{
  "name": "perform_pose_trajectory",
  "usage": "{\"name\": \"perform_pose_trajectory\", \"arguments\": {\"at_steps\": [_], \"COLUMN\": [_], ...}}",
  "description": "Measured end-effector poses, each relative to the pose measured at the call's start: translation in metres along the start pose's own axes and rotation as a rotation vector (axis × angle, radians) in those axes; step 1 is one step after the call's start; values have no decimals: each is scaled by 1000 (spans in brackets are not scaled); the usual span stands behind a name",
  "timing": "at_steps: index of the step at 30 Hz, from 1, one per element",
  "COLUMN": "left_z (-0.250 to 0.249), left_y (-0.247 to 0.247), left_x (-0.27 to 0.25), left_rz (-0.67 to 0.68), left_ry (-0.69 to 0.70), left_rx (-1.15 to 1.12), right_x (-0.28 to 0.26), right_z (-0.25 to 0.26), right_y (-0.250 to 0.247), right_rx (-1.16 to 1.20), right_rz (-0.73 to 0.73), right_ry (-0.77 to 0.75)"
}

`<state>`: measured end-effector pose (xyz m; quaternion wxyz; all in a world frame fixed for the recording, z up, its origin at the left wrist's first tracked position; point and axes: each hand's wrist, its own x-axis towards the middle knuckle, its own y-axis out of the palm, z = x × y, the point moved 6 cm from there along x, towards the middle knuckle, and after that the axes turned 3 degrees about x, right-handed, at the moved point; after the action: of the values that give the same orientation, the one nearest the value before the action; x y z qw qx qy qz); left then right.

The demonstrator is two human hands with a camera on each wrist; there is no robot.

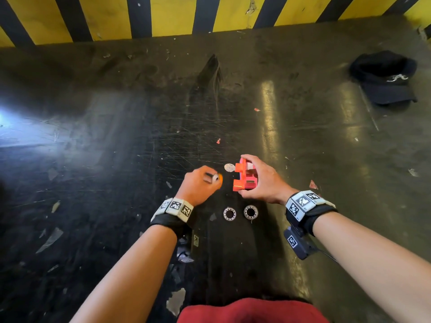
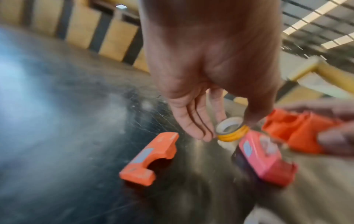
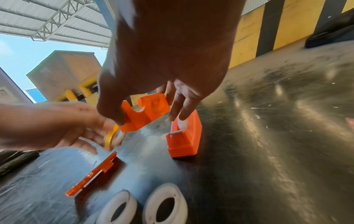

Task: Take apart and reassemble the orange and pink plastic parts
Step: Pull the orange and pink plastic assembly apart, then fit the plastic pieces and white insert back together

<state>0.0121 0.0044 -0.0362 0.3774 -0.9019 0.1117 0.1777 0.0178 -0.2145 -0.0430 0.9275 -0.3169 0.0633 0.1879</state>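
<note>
My right hand (image 1: 247,176) pinches an orange side shell (image 3: 145,112) between thumb and fingers, just above the dark surface. Right beside it stands the pink dispenser block (image 3: 184,136) with a metal blade on top, apart from the shell. My left hand (image 1: 213,178) grips a small roll of yellow tape on a white core (image 2: 231,130), close to the left of the shell. A second flat orange side panel (image 2: 149,157) lies loose on the surface under my left hand; the head view does not show it.
Two clear tape rings (image 1: 229,213) (image 1: 250,212) lie side by side close in front of me. A small silver disc (image 1: 229,167) sits just beyond the shell. A black cap (image 1: 384,78) lies far right. A yellow-and-black striped wall (image 1: 163,15) bounds the far edge.
</note>
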Motion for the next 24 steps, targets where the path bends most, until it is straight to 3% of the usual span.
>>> {"name": "perform_pose_trajectory", "arguments": {"at_steps": [5,9,13,19,24], "left_z": [31,30,6,-13,-14], "left_y": [37,47,56,78,74], "left_x": [-30,-39,-41,-36,-30], "left_rz": [196,91,-6,155,132], "left_ry": [-76,-4,118,12,-12], "left_rx": [400,581,648,813,710], "right_x": [-9,-12,-14,-16,-20], "right_z": [-8,-11,-9,-7,-12], "right_y": [2,4,1,-6,-11], "right_rx": [1,-29,-1,-6,-20], "right_rz": [27,38,14,18,27], "right_ry": [-5,4,-7,-17,13]}}
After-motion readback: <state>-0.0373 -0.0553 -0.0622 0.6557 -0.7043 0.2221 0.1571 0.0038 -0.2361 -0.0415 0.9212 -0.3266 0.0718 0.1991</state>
